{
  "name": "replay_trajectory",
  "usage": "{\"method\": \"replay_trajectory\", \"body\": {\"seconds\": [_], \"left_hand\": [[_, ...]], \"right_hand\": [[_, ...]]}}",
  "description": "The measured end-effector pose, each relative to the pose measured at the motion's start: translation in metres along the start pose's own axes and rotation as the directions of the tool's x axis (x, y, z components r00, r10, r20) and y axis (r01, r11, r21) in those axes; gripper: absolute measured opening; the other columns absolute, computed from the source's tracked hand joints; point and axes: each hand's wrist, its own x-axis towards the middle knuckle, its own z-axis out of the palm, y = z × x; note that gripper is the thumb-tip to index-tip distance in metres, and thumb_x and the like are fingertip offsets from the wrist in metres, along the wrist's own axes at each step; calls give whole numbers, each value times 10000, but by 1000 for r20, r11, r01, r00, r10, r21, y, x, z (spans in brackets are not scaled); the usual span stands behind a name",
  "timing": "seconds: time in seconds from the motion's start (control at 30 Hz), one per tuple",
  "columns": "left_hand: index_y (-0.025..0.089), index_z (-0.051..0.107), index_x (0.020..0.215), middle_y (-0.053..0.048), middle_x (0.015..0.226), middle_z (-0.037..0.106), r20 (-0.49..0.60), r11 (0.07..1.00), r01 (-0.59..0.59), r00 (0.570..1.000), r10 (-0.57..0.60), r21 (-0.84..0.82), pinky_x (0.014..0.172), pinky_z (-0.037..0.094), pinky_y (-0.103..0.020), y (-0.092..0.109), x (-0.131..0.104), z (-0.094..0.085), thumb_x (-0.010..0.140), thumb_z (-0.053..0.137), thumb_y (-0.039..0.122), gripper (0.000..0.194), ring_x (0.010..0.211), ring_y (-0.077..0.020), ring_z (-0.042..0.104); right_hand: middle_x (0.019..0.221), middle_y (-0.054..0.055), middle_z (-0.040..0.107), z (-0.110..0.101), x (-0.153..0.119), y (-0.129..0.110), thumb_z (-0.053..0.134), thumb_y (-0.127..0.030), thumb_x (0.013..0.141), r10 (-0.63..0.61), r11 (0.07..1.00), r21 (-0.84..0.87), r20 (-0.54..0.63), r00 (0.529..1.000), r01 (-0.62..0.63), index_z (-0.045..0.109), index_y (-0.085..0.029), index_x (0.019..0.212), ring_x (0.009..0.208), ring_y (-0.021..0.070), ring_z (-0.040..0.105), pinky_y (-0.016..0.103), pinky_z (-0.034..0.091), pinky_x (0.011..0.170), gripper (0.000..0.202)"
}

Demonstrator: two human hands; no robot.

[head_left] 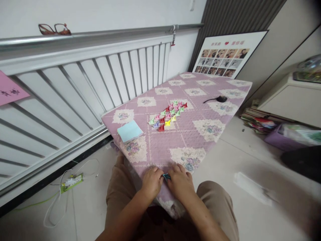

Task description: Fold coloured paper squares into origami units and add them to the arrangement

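Between my two hands, at the near end of the table, is a small piece of folded dark teal paper [166, 176]. My left hand [152, 182] pinches its left side. On the other side my right hand [180, 182] has its fingers closed on the paper, hiding part of it. Farther up the cloth stand several small folded paper pieces [167, 123] in red, pink, green, yellow and lilac, set close together in slanting rows. A stack of light blue square paper [130, 131] lies to their left.
The table wears a pink flowered cloth [160, 150]. A black object with a short cord [221, 98] lies near its right edge. White railings [125, 73] run along the left, with glasses [54, 29] on the pipe above. A power strip [72, 181] with cables is on the floor.
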Motion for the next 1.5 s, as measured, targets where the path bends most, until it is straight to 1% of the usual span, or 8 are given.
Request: {"method": "replay_trajectory", "body": {"seconds": [0.1, 0.23, 0.33, 0.57, 0.83, 1.23, 1.37, 1.5], "left_hand": [[223, 617, 865, -34, 914, 600, -2, 1000, 2, 1000, -2, -8, 784, 403, -308, 0, -1, 1, 846, 536, 185, 92, 899, -197, 545], [230, 614, 931, -31, 946, 610, -21, 998, 2, 1000, -4, -71, 813, 406, -310, 1, -4, 0, 817, 513, 126, 185, 929, -195, 548], [238, 590, 1027, -23, 988, 621, -51, 989, -13, 999, 5, -147, 866, 402, -319, 0, -7, -1, 788, 494, 89, 297, 975, -191, 543], [280, 567, 1149, -18, 1132, 586, -62, 971, -125, 991, 115, -204, 903, 409, -327, -6, -9, 3, 791, 499, 102, 407, 1025, -189, 528], [238, 645, 981, -30, 1033, 615, -86, 961, -215, 976, 202, -172, 817, 423, -307, -5, -3, 4, 826, 514, 130, 230, 936, -181, 560], [215, 622, 875, -26, 922, 604, -177, 988, -57, 984, 30, -144, 790, 418, -277, 2, 12, 6, 866, 493, 143, 148, 873, -164, 556], [222, 614, 920, -34, 933, 598, -204, 997, 10, 979, -27, -81, 765, 412, -285, 11, 26, 4, 878, 505, 179, 125, 856, -174, 559], [226, 573, 1047, -36, 969, 600, -185, 989, 10, 982, -37, -147, 769, 423, -285, 19, 34, 6, 852, 541, 180, 203, 886, -179, 566]], "right_hand": [[1233, 104, 584, -1, 1, 12, 526, -225, 791, -6, 991, 135, -62, 998, 15, 665, -222, 921, 1222, 315, 437, 467, 403, 895, 191], [997, 91, 661, 2, 16, 41, 456, -161, 768, -23, 929, 351, -258, 966, 116, 639, -196, 873, 998, 230, 571, 382, 433, 894, 215], [922, 92, 677, 12, 33, 63, 425, -184, 746, 110, 874, 480, -342, 933, 73, 635, -175, 875, 918, 213, 611, 354, 459, 876, 247], [897, 100, 700, 34, 54, 73, 372, -298, 819, 249, 858, 513, -361, 899, -32, 646, -155, 927, 815, 222, 648, 341, 489, 764, 328], [907, 92, 703, 39, 56, 75, 391, -310, 832, 272, 868, 494, -378, 885, -56, 659, -172, 924, 822, 209, 643, 307, 467, 772, 316], [950, 110, 696, 48, 55, 74, 406, -284, 827, 257, 884, 466, -414, 873, -39, 662, -157, 959, 873, 216, 639, 317, 471, 798, 315], [947, 102, 696, 49, 54, 75, 414, -276, 823, 245, 887, 462, -421, 873, -26, 659, -162, 960, 869, 214, 639, 317, 476, 792, 302], [944, 94, 697, 49, 54, 76, 409, -279, 831, 232, 888, 459, -428, 873, -11, 655, -164, 962, 865, 216, 639, 321, 478, 787, 302]]}}
